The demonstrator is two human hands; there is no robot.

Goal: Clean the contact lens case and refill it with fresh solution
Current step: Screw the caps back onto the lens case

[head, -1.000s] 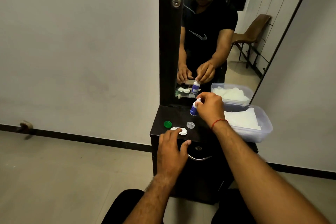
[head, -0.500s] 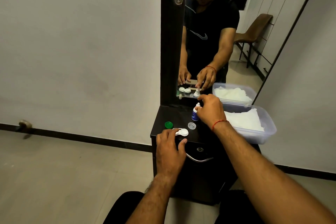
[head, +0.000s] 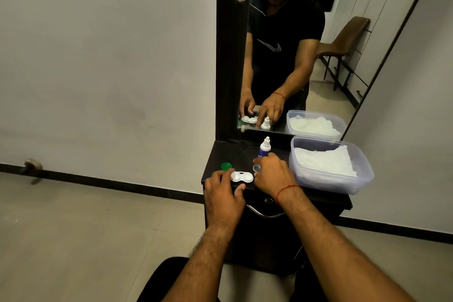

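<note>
The white two-well contact lens case (head: 242, 176) lies with no caps on near the front edge of the dark cabinet top (head: 235, 154). My left hand (head: 224, 197) grips its left end, fingers above and thumb at the front. A green cap (head: 226, 166) lies just behind the case. The small solution bottle (head: 264, 147), white nozzle and blue label, stands upright and alone further back. My right hand (head: 272, 174) is low beside the case's right end, with its fingertips closed around a clear cap (head: 256, 168) that is partly hidden.
A clear plastic tub (head: 328, 179) of white tissues fills the right side of the cabinet top. A tall mirror (head: 294, 56) stands right behind and repeats the scene. A drawer handle (head: 264, 214) curves below the front edge. Grey floor spreads to the left.
My right hand let go of the solution bottle, which now stands by itself, and came down and forward to the clear cap. My left hand stayed on the case.
</note>
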